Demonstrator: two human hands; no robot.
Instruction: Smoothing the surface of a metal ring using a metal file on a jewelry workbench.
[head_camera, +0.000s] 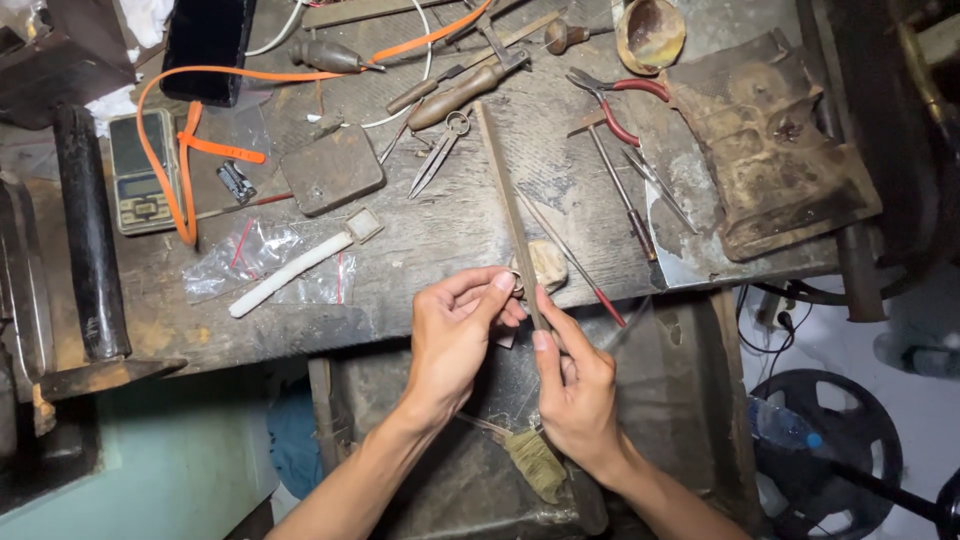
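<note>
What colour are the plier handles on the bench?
Red, on the pliers; clearest in the head view.

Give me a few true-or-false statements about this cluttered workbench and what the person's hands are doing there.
1. The right hand grips a long file. True.
2. The left hand rests flat on the bench. False: its fingertips pinch a small piece against the file.
3. The red-handled pliers lie at the bench's far right part. True.
4. The pocket scale sits at the right edge. False: it lies at the left, under the orange strap.
5. The small scissors are held in a hand. False: they lie on the wooden workbench.
</note>
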